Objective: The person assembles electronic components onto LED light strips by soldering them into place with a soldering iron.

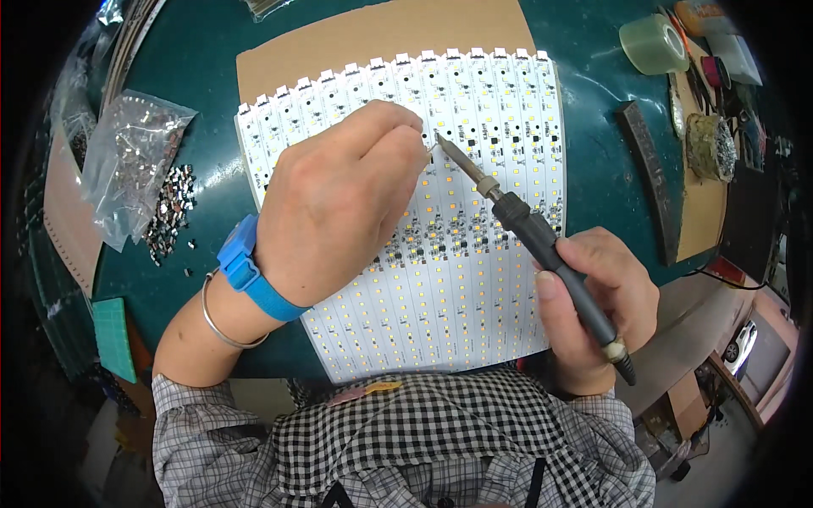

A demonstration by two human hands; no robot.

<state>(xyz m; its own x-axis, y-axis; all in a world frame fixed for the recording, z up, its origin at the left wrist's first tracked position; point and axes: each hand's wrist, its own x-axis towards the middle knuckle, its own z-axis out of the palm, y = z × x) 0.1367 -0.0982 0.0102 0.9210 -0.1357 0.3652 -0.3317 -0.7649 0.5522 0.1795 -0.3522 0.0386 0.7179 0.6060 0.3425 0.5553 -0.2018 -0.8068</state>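
Note:
A white panel of joined LED circuit boards [440, 330] lies before me, dotted with small yellow LEDs and black parts, a row of white connectors along its far edge. My right hand [605, 296] grips a soldering iron [532, 230] by its dark handle, the tip pointing far left and meeting the upper middle of the panel. Over the panel, my left hand [339, 186] is closed in a pinch close beside that tip. Its fingertips are mostly hidden, and what they hold cannot be made out. A blue strap [254, 275] circles the left wrist.
Brown cardboard [381, 30] lies under the panel's far end. At left sit a clear bag of small metal parts [135, 152] and a loose pile of them [172, 212]. At right are a tape roll [654, 44], a dark bar [648, 178] and a metal-wool ball [711, 147].

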